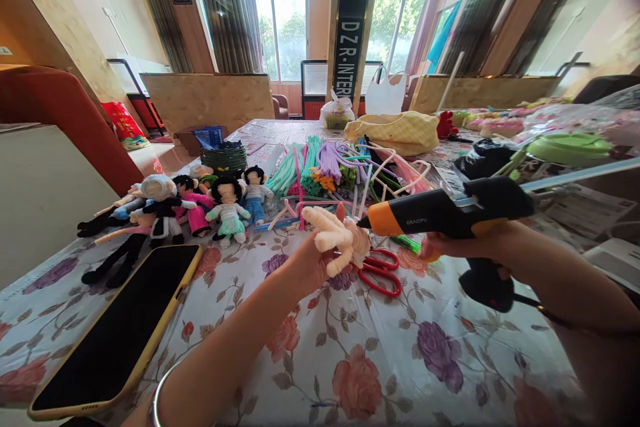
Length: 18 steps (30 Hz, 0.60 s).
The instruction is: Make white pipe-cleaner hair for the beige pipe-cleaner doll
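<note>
My left hand is closed around a cream doll body made of fuzzy pipe cleaner, its limbs pointing to the left. In my right hand is a black and orange hot glue gun, with a long glue stick sticking out of its back. The gun's nozzle tip sits right at the doll body's right end; whether they touch I cannot tell. Red-handled scissors lie on the table just behind the doll body, their blades hidden.
Several finished dolls lie at the left, beside a phone in a yellow case. Bundles of coloured pipe cleaners spread across the middle. Behind them are a yellow checked pouch and a dark green basket. A green lid is at right.
</note>
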Motion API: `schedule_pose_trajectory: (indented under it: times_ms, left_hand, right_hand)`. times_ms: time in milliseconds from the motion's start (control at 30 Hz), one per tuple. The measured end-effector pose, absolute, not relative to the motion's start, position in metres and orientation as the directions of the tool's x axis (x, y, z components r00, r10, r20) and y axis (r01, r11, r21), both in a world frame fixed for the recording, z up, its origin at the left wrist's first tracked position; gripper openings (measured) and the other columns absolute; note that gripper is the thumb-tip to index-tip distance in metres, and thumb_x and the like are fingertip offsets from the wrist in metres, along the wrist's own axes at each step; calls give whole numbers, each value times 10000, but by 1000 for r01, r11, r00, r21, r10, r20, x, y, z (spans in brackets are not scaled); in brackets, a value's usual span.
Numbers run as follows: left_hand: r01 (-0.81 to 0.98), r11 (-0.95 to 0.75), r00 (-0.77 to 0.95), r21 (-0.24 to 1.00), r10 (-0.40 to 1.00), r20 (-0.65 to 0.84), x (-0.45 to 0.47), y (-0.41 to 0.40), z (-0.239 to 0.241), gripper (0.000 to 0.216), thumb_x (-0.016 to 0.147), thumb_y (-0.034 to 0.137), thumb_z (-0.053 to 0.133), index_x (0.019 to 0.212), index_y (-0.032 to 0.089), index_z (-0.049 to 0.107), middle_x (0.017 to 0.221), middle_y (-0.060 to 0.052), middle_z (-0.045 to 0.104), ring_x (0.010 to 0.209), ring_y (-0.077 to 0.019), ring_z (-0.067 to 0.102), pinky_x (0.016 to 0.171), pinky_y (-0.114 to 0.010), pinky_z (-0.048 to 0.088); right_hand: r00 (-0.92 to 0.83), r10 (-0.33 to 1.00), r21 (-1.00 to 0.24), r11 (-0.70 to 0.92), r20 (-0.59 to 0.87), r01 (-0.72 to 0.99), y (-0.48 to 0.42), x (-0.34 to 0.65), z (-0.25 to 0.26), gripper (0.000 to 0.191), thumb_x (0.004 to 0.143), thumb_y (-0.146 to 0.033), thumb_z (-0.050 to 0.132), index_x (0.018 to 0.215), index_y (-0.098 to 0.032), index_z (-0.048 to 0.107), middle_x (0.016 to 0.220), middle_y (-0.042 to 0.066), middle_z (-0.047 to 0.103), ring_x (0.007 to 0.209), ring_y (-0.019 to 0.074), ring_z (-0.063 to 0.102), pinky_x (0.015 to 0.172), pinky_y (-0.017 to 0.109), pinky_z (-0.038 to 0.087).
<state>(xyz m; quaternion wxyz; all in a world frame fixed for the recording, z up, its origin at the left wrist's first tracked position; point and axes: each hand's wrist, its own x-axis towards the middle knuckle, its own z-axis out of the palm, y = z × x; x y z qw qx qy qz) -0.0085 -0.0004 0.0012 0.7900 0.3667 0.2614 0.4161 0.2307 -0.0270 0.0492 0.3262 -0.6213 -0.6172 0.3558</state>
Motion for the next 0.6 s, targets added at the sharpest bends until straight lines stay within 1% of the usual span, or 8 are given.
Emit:
schedule_pose_trajectory:
  times_ms: [100, 167, 233, 333, 400, 467, 567, 600]
  left_hand:
    - [-483, 389, 525, 784, 845, -96, -10, 1, -2, 282, 528, 293, 798, 686, 166, 601, 622, 29, 527, 585, -78, 515, 491, -164, 390]
    - [-481, 403, 519, 779, 847, -117, -11, 2, -4, 292, 534, 265, 795, 746, 170, 617, 680, 20, 566, 614, -88, 538, 501, -171, 397]
    - [-491, 410, 492, 769, 858, -144, -12, 2, -6, 348, 534, 243, 795, 836, 188, 630, 761, 19, 597, 639, -90, 556, 503, -173, 400]
    - [-514, 413, 461, 752, 872, -164, -13, 4, -9, 426, 541, 226, 788, 934, 210, 627, 823, 22, 610, 655, -89, 566, 515, -177, 407]
    - [-506, 422, 471, 752, 866, -169, -12, 5, -11, 402, 549, 234, 779, 918, 195, 625, 797, 15, 605, 637, -92, 560, 515, -185, 408]
    - [-502, 420, 479, 756, 863, -161, -12, 6, -11, 368, 544, 242, 777, 871, 182, 619, 769, 14, 598, 598, -86, 539, 492, -185, 390]
    - [-506, 417, 474, 756, 866, -160, -11, 6, -9, 362, 508, 254, 795, 808, 182, 606, 755, 20, 593, 547, -71, 501, 446, -178, 339]
    - [-503, 424, 479, 753, 862, -166, -10, 6, -8, 345, 515, 269, 794, 789, 180, 604, 744, 18, 588, 547, -71, 499, 441, -177, 329]
  right_hand:
    - [-47, 998, -856, -2, -31, 517, -25, 235, 47, 251, 463, -450, 800, 635, -286, 719, 718, -19, 713, 800, 282, 642, 678, 352, 497]
    - [-30, 998, -853, -25, -48, 522, -25, 236, 46, 267, 455, -453, 802, 652, -290, 724, 723, -22, 715, 811, 287, 643, 705, 362, 501]
    - [-19, 999, -854, -29, -45, 519, -25, 236, 46, 257, 462, -444, 802, 657, -297, 723, 713, -26, 712, 811, 282, 646, 711, 359, 508]
    - [-67, 997, -873, 11, -25, 488, -26, 232, 49, 204, 476, -416, 803, 617, -302, 710, 726, -25, 717, 833, 282, 648, 741, 358, 522]
    - [-84, 996, -881, 19, -24, 473, -27, 230, 52, 183, 481, -405, 801, 599, -301, 708, 735, -20, 720, 839, 284, 650, 752, 359, 528]
    - [-59, 998, -877, 2, -30, 481, -27, 230, 52, 187, 480, -405, 798, 608, -297, 715, 723, -16, 718, 823, 277, 652, 741, 350, 529]
    - [-40, 999, -850, -9, -36, 526, -26, 235, 48, 232, 482, -437, 796, 646, -290, 726, 728, -14, 717, 781, 253, 651, 712, 331, 525]
    - [-36, 998, -835, -16, -43, 550, -25, 237, 46, 255, 475, -457, 796, 657, -291, 728, 723, -13, 716, 748, 247, 648, 679, 330, 525]
